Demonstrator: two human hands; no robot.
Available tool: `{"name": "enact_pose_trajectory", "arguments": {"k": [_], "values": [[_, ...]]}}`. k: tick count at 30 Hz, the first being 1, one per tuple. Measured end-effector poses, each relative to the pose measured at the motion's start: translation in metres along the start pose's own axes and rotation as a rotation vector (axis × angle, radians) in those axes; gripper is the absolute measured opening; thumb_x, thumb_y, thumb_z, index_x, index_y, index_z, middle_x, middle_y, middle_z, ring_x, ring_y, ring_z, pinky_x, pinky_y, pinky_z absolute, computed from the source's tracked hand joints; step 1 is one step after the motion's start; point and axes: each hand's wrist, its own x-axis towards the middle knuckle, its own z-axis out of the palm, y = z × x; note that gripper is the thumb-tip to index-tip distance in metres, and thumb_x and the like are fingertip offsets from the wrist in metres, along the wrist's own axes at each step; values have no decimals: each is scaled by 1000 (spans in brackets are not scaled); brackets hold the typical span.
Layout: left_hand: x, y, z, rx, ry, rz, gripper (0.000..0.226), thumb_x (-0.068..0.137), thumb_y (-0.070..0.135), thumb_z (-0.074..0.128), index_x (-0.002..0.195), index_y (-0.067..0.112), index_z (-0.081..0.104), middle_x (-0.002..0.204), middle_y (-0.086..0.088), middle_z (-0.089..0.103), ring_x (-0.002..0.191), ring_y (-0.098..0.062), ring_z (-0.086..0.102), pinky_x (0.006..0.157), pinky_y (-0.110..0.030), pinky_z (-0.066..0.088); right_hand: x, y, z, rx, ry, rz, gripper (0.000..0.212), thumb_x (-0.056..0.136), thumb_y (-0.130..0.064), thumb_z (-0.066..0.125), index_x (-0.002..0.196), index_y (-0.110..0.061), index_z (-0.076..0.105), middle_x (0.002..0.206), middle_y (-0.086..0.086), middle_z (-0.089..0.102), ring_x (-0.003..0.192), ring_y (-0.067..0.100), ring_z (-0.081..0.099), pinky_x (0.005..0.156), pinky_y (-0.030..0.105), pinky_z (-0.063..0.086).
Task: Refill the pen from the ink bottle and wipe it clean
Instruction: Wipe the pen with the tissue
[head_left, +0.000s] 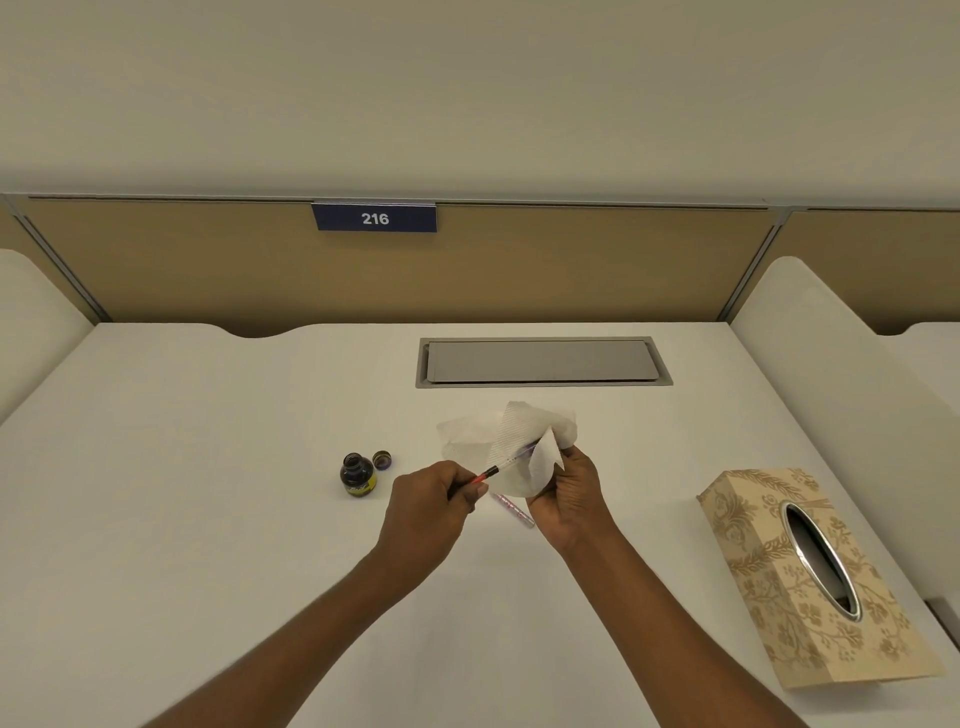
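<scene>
My left hand (434, 501) grips a thin pen part (493, 470) with a red and black section, its far end pushed into a white tissue (511, 441). The tissue is bunched in my right hand (566, 493), just right of the pen. An open dark ink bottle (357, 474) with a yellow label stands on the white desk (208, 519) left of my hands. Its small cap (382, 460) lies beside it, to the right. A clear pinkish pen barrel (511, 508) lies on the desk under my hands.
A patterned beige tissue box (810, 571) lies at the right of the desk. A grey cable hatch (540, 361) is set into the desk behind my hands. A tan partition (208, 260) with the number 216 closes off the back.
</scene>
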Motion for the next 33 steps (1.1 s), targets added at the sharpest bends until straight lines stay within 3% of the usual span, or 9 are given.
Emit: {"name": "enact_pose_trajectory", "arguments": {"k": [3, 6, 9, 15, 22, 25, 27, 31, 33], "values": [[-2, -2, 0, 75, 52, 85, 10, 85, 19, 67, 79, 12, 68, 56, 9, 57, 51, -13, 50, 55, -33, 47, 0, 1, 0, -29, 1, -4, 20, 93, -17, 51, 107, -8, 62, 82, 7, 74, 73, 21, 72, 54, 33, 57], [-4, -2, -1, 176, 138, 195, 5, 83, 14, 70, 80, 10, 69, 57, 10, 57, 50, -9, 45, 50, -10, 33, 0, 3, 0, -34, 1, -1, 31, 80, -18, 60, 109, -8, 61, 83, 7, 74, 74, 21, 72, 55, 33, 57], [-4, -6, 0, 222, 203, 274, 8, 77, 7, 75, 75, 11, 68, 61, 4, 65, 67, -8, 50, 52, -4, 36, 1, 4, 1, -15, 2, 1, 25, 90, -15, 53, 113, -7, 60, 83, 7, 74, 74, 21, 72, 55, 32, 57], [-2, -8, -1, 215, 232, 311, 5, 78, 13, 70, 75, 12, 66, 66, 4, 67, 58, -12, 58, 55, -27, 43, 2, 3, 4, -31, -18, -6, 16, 89, -11, 54, 99, -7, 66, 82, 7, 73, 74, 21, 72, 56, 33, 57], [-3, 2, -8, 15, 107, 82, 30, 74, 28, 78, 97, 31, 58, 77, 18, 61, 68, -3, 59, 63, -9, 43, 6, 1, 4, -43, -32, -61, 22, 75, -13, 62, 96, -6, 68, 87, 8, 72, 79, 20, 71, 61, 32, 58], [-1, 5, -11, -10, 48, 100, 11, 85, 32, 65, 89, 21, 66, 69, 12, 64, 63, -8, 61, 63, -23, 50, 8, 1, 2, -92, -48, -77, 24, 69, -14, 65, 91, -5, 70, 85, 8, 72, 78, 19, 70, 63, 31, 58], [3, 7, -13, -12, -44, 91, 18, 91, 33, 56, 82, 19, 64, 66, 7, 65, 57, -11, 62, 61, -27, 50, 10, 2, 0, -153, -50, -96, 24, 71, -15, 65, 92, -4, 70, 85, 7, 71, 80, 19, 69, 66, 30, 58], [9, 9, -10, -50, -121, 6, 25, 94, 22, 55, 70, 21, 60, 59, 4, 63, 47, -15, 59, 56, -22, 46, 7, 3, -1, -263, -68, -137, 13, 79, -11, 61, 80, -7, 73, 78, 4, 72, 76, 16, 68, 68, 28, 57], [10, 8, -9, -64, -87, -26, 26, 92, 17, 59, 66, 22, 59, 55, 6, 62, 43, -13, 55, 50, -16, 41, 7, 3, -2, -259, -70, -143, 20, 86, -6, 56, 77, -7, 74, 75, 4, 72, 72, 15, 68, 63, 27, 57]]}}
